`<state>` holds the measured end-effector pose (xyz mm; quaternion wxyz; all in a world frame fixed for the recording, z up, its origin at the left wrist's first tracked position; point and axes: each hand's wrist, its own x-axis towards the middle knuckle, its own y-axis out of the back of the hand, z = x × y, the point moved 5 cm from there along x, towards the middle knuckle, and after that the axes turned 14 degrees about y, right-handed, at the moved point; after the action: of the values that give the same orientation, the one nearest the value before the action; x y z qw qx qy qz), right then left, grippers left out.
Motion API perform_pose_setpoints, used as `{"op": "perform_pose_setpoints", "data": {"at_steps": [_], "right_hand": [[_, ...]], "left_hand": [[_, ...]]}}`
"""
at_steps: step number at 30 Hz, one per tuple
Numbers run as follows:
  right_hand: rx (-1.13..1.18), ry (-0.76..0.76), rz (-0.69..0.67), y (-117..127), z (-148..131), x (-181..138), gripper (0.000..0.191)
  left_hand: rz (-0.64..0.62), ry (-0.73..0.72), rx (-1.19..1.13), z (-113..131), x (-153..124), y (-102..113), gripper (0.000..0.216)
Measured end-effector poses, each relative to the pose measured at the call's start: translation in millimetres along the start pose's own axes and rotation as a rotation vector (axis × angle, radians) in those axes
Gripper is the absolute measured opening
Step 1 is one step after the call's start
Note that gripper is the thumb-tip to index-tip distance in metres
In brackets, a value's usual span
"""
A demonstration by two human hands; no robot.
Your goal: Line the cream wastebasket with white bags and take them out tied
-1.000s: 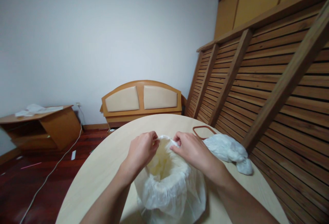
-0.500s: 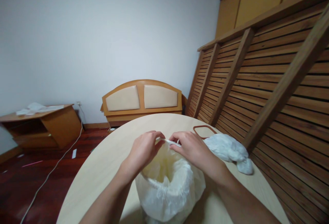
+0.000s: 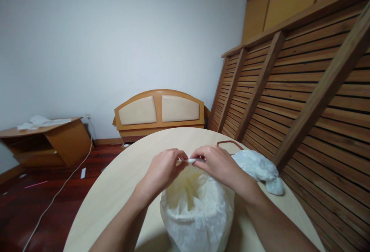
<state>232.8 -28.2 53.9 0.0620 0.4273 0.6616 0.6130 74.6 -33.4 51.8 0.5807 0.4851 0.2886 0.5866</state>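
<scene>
A white translucent plastic bag (image 3: 196, 213) lines a small round bin on the pale round table (image 3: 121, 190). My left hand (image 3: 166, 167) and my right hand (image 3: 215, 163) meet above the bin's far rim. Both are closed, pinching the gathered top edge of the bag (image 3: 190, 161) between their fingertips. The bin itself is hidden under the bag.
A crumpled white plastic bag (image 3: 257, 169) lies on the table to the right, beside a brown ring (image 3: 227, 144). Slatted wooden bed frames (image 3: 303, 101) lean along the right. A headboard (image 3: 158, 113) and a low wooden cabinet (image 3: 49, 142) stand by the far wall. A cable (image 3: 58, 194) runs over the floor.
My hands have drawn closer together, pulling the bag's rim up and inward, so its mouth is now nearly gathered shut where it was open wide before.
</scene>
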Motion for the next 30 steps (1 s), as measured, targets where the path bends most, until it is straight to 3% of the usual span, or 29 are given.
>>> {"op": "perform_pose_setpoints", "data": {"at_steps": [10,20,23,30], "right_hand": [[-0.038,0.039,-0.079,0.1,-4.3,-4.5,0.034],[0.091,0.096,0.024,-8.5,0.1,-1.4,0.049],[0.076,0.068,0.053,-10.4,2.8,1.2,0.046],[-0.034,-0.190,0.071,-4.7,14.3,-5.3,0.017]], "left_hand": [[-0.023,0.087,0.113,-13.1,3.1,2.5,0.021],[-0.010,0.027,0.033,-5.6,-1.6,1.3,0.025],[-0.037,0.044,0.019,-5.8,0.2,-2.3,0.015],[0.008,0.125,0.013,-13.6,5.4,-1.8,0.016]]}}
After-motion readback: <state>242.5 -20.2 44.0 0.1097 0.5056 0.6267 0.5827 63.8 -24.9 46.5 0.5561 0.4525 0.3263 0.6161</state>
